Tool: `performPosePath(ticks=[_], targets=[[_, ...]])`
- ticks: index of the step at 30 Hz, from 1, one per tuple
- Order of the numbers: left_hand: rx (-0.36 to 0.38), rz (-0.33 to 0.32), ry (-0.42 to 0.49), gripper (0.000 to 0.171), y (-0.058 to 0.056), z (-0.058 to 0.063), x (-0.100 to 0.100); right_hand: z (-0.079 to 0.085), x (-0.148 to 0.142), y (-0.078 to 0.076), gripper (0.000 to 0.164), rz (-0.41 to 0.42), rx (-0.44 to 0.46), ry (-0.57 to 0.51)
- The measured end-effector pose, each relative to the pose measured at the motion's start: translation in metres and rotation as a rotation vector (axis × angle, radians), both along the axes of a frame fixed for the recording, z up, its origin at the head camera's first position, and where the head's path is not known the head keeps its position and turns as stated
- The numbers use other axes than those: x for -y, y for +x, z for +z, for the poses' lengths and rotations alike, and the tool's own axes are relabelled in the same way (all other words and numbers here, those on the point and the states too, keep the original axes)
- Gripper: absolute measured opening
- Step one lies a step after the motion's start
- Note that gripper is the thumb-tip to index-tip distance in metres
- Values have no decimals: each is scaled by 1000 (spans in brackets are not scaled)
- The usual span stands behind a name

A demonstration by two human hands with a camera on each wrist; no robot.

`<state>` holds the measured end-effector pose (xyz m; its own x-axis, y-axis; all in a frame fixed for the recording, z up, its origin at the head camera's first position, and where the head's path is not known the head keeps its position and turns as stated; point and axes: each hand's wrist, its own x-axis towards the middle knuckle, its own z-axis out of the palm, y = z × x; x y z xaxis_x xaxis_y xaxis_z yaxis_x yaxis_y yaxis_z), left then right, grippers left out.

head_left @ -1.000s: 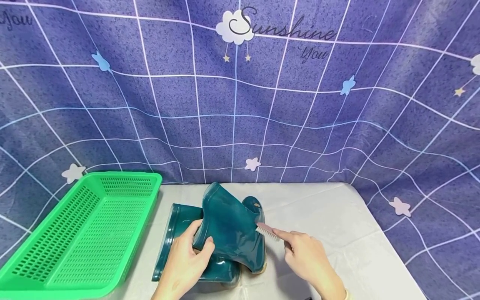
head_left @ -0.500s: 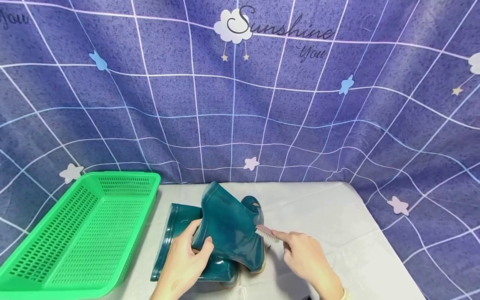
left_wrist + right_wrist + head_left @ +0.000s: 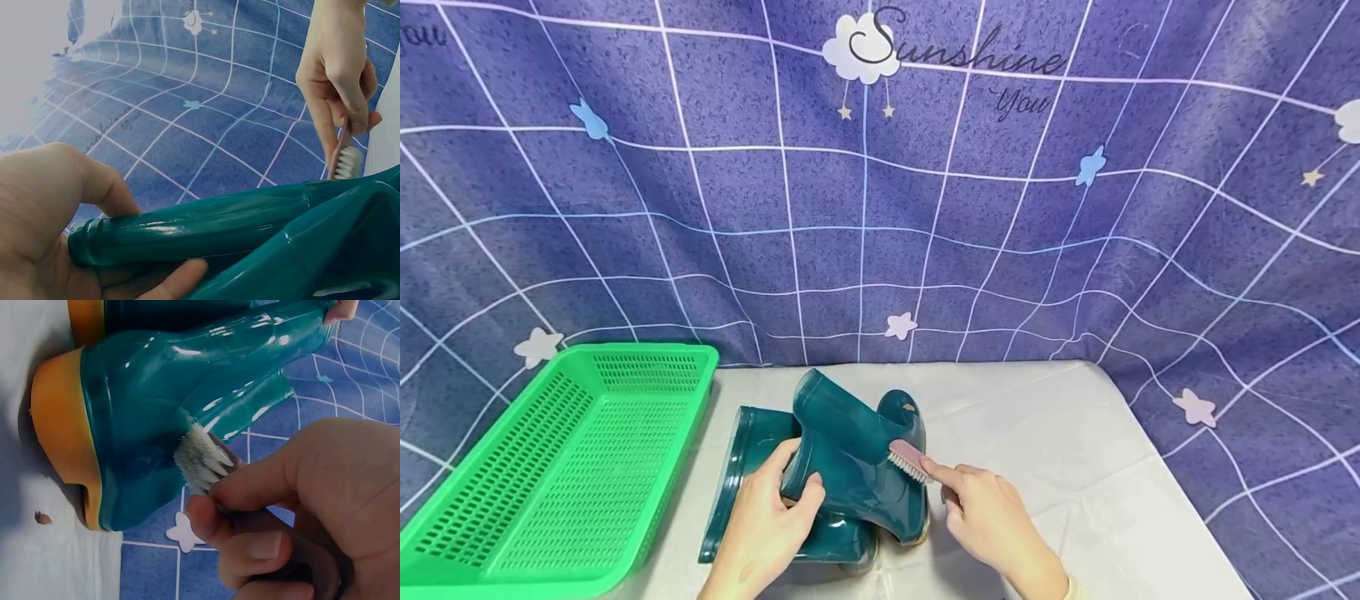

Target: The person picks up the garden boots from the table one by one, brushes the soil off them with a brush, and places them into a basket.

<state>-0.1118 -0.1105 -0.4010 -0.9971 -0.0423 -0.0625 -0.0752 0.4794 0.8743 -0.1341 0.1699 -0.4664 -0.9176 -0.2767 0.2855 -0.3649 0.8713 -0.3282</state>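
Note:
A glossy teal rain boot [image 3: 850, 458] lies tilted over a second teal boot [image 3: 760, 433] on the white table. My left hand [image 3: 775, 508] grips the upper boot by the rim of its shaft, thumb on the outside, as the left wrist view also shows. In my right hand [image 3: 988, 512] is a pink brush [image 3: 907, 457] with white bristles, the index finger stretched along its back. Its bristles [image 3: 203, 453] meet the boot near the ankle in the right wrist view. A yellow-orange sole [image 3: 59, 419] shows there too.
A green perforated plastic basket [image 3: 580, 475] stands on the left side of the white table [image 3: 1030, 417]. Behind hangs a blue gridded curtain [image 3: 865, 200] with stars and clouds. A small brown crumb [image 3: 42, 517] lies near the sole in the right wrist view.
The brush and right hand have moved left and slightly up, from the boot's edge onto its ankle. The upper boot's shaft has shifted slightly left; the left hand still grips its rim.

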Motion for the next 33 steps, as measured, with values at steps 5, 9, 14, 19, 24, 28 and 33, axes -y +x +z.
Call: performPosePath(ticks=[5,9,14,19,24,28,33], targets=[[-1,-4,-1,41,-1,0,-1,4,-2,3,60,-41,44,16],[7,-13,-4,42,-3,-1,-2,8,-6,4,60,-53,78,30],[21,-10,-13,42,-4,-3,-2,9,-8,4,59,-44,87,32],[9,-17,-26,42,-4,-4,0,8,-8,3,59,-34,60,28],[2,-9,-22,41,-3,-4,0,7,-7,3,58,-20,48,28],[-6,-9,-28,41,-2,-3,-1,7,-8,5,58,-20,62,26],[-23,-16,-37,40,-3,-3,-3,7,-9,6,60,-34,62,30]])
